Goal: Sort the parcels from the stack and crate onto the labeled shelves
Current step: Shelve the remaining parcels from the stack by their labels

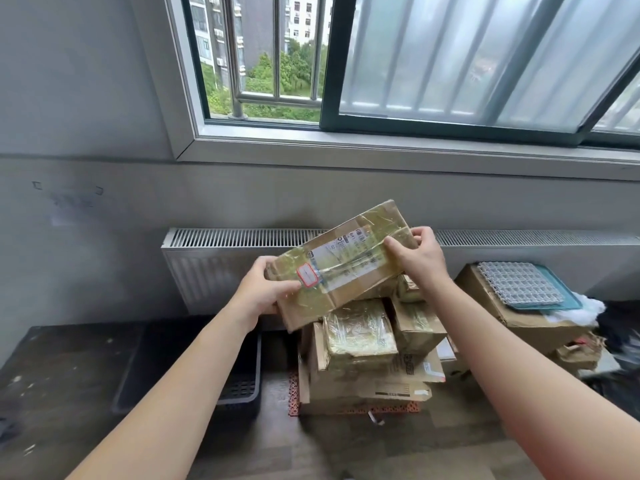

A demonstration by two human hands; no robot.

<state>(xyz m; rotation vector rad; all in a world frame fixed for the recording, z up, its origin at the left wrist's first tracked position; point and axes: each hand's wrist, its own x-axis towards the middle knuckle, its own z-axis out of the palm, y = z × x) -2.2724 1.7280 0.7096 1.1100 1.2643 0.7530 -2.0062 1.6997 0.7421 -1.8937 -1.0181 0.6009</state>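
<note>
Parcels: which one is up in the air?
The long taped parcel with the red-edged sticker: left hand and right hand hold it above the stack.

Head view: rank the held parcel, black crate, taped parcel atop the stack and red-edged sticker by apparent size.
Largest, unsure which: held parcel and black crate, partly hidden by an arm.
Then taped parcel.
Smallest: sticker.

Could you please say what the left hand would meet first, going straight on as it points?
The left hand grips the parcel; beyond that, probably the radiator, though depth is unclear.
</note>
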